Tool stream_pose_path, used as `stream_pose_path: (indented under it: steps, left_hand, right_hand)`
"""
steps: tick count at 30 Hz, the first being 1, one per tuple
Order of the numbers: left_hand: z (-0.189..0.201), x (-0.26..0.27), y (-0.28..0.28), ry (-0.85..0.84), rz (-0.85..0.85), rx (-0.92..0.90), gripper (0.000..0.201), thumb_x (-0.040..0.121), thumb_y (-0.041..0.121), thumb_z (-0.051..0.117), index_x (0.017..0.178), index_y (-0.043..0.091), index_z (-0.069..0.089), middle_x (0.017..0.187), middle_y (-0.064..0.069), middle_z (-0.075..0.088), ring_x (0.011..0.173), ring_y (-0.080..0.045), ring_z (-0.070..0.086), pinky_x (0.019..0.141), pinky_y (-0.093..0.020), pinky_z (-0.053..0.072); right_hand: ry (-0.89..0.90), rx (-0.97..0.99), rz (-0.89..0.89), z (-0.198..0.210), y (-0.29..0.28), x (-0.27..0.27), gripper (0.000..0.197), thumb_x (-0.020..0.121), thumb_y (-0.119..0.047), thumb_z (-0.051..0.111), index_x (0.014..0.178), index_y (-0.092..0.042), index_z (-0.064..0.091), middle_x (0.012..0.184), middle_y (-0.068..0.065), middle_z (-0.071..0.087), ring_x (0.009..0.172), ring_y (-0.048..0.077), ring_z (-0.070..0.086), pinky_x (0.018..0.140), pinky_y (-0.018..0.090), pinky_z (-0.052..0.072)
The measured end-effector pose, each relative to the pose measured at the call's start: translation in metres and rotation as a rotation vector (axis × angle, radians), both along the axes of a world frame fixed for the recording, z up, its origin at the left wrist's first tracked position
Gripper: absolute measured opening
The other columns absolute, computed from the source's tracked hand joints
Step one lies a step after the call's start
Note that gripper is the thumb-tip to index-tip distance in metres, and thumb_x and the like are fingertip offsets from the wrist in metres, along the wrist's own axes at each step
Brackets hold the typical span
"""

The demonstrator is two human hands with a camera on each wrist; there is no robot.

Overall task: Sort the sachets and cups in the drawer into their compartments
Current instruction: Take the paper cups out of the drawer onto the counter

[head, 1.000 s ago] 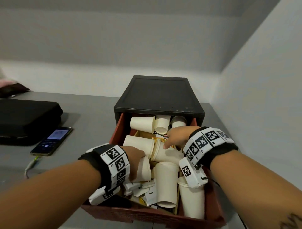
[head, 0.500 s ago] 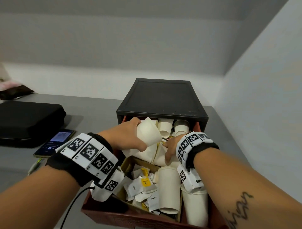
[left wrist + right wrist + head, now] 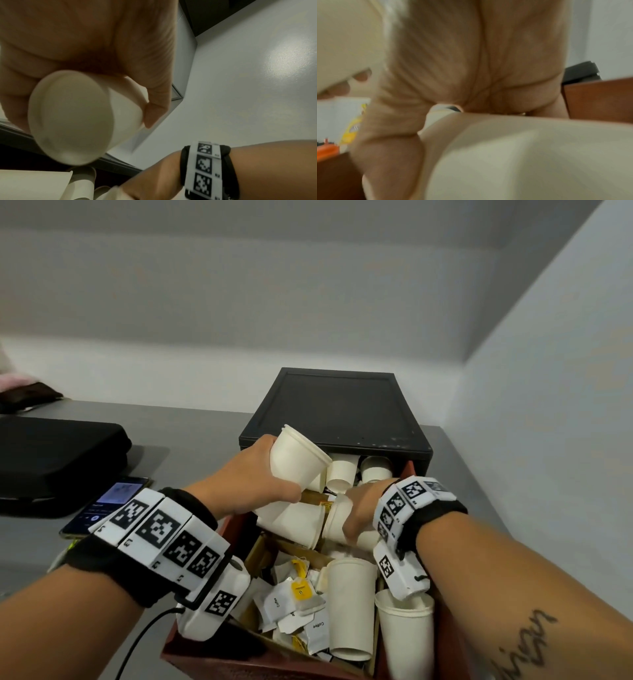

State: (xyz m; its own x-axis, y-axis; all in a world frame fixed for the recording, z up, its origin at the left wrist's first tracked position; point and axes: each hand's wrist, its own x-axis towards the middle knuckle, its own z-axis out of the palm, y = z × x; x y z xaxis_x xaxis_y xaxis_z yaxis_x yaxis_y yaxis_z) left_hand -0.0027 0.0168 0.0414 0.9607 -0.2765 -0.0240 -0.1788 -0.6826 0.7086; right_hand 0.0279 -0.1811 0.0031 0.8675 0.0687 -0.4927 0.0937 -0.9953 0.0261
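The drawer (image 3: pixel 236 655) is pulled out toward me from its black cabinet (image 3: pixel 337 409), and its red-brown walls hem both my wrists; the cabinet's front edge hangs just over the back row of cups. To my left the grey table (image 3: pixel 191 433) lies open as far as the phone (image 3: pixel 106 505) and the black case (image 3: pixel 58 453). A wall closes in near on the right.

My left hand (image 3: pixel 253 484) is curled round a small cream paper cup (image 3: pixel 296 462), thumb beneath and fingers over its side. It is lifted above the drawer's far left corner and tilted, its mouth toward the cabinet and its base toward my wrist; the left wrist view shows that round base (image 3: pixel 70 117) close up with my fingers wrapped on the wall.

My right hand (image 3: pixel 363 511) reaches down onto a cup lying on its side (image 3: pixel 337 520) mid-drawer, fingers bent over it; the blur leaves me unable to tell whether it is truly gripped.

Two tall cups (image 3: pixel 349 607) lie along the right compartment. The sachets (image 3: pixel 294 604), white and yellow, some marked Coffee, are heaped in the near left one, below my left wrist
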Motion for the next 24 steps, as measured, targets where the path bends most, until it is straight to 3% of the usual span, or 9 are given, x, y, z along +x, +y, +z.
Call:
stream_pose_path:
  steps: [3,6,8,11,15,18,20,22,24]
  left_hand:
    - [0.002,0.002,0.000,-0.036,0.002,-0.059,0.066,0.073,0.023,0.077,0.124,0.025,0.035,0.104,0.008,0.049,0.092,-0.009,0.051,0.062,-0.020,0.043]
    - [0.003,0.003,-0.005,-0.046,0.009,-0.120,0.071,0.067,0.030,0.078,0.124,0.027,0.035,0.108,0.006,0.050,0.097,-0.012,0.053,0.066,-0.024,0.047]
    - [0.003,0.004,-0.012,-0.057,0.006,-0.152,0.070,0.070,0.027,0.079,0.124,0.027,0.035,0.109,0.005,0.050,0.098,-0.013,0.052,0.068,-0.025,0.049]
    - [0.002,0.005,-0.028,-0.072,0.000,-0.188,0.070,0.072,0.025,0.078,0.126,0.027,0.033,0.109,0.006,0.049,0.099,-0.011,0.052,0.070,-0.023,0.048]
    - [0.004,0.003,-0.045,-0.061,-0.037,-0.234,0.069,0.073,0.028,0.077,0.123,0.032,0.030,0.106,0.014,0.048,0.094,-0.006,0.051,0.064,-0.016,0.044]
    - [0.006,0.002,-0.051,-0.067,-0.057,-0.254,0.069,0.073,0.029,0.077,0.122,0.034,0.029,0.103,0.018,0.047,0.091,-0.002,0.051,0.061,-0.013,0.042]
    - [0.008,0.000,-0.053,-0.070,-0.063,-0.271,0.070,0.073,0.030,0.077,0.122,0.034,0.028,0.103,0.018,0.048,0.090,-0.002,0.052,0.059,-0.011,0.042]
    - [0.013,0.001,-0.053,-0.075,-0.060,-0.298,0.071,0.072,0.031,0.078,0.124,0.031,0.030,0.105,0.015,0.050,0.092,-0.003,0.054,0.062,-0.013,0.045]
    - [0.019,0.003,-0.054,-0.078,-0.065,-0.331,0.078,0.068,0.037,0.081,0.128,0.027,0.032,0.110,0.008,0.054,0.097,-0.009,0.057,0.071,-0.023,0.051]
  right_hand:
    - [-0.077,0.412,-0.136,0.027,-0.023,0.008,0.068,0.053,-0.050,0.075,0.112,-0.024,0.052,0.105,0.002,0.062,0.098,0.023,0.061,0.085,0.041,0.052]
    - [-0.371,0.962,-0.301,0.063,-0.042,-0.001,0.047,0.074,-0.026,0.074,0.115,-0.021,0.051,0.107,0.003,0.063,0.096,0.019,0.062,0.082,0.038,0.053]
    - [-0.553,1.402,-0.390,0.082,-0.048,-0.010,0.047,0.079,-0.017,0.071,0.120,-0.019,0.050,0.110,0.002,0.063,0.098,0.018,0.062,0.080,0.038,0.054]
    - [-0.601,1.826,-0.336,0.097,-0.041,-0.024,0.040,0.081,-0.012,0.068,0.116,-0.017,0.050,0.098,-0.003,0.063,0.088,0.012,0.062,0.068,0.029,0.054]
    - [-0.605,1.933,-0.297,0.100,-0.024,-0.031,0.051,0.066,-0.020,0.071,0.113,-0.017,0.052,0.093,-0.003,0.065,0.083,0.010,0.064,0.066,0.027,0.054]
    - [-0.579,1.877,-0.287,0.097,-0.018,-0.031,0.046,0.072,-0.016,0.074,0.114,-0.017,0.054,0.095,-0.002,0.066,0.089,0.014,0.063,0.073,0.030,0.054]
    - [-0.524,1.792,-0.272,0.095,-0.017,-0.032,0.046,0.070,-0.021,0.073,0.112,-0.019,0.055,0.098,-0.004,0.066,0.093,0.014,0.062,0.077,0.029,0.051]
    - [-0.446,1.699,-0.271,0.095,-0.018,-0.031,0.058,0.057,-0.037,0.075,0.108,-0.019,0.054,0.101,-0.005,0.064,0.095,0.012,0.059,0.077,0.025,0.045]
    - [-0.381,1.610,-0.294,0.094,-0.021,-0.031,0.095,0.035,-0.059,0.081,0.112,-0.015,0.046,0.111,-0.003,0.056,0.106,0.015,0.051,0.081,0.026,0.037]
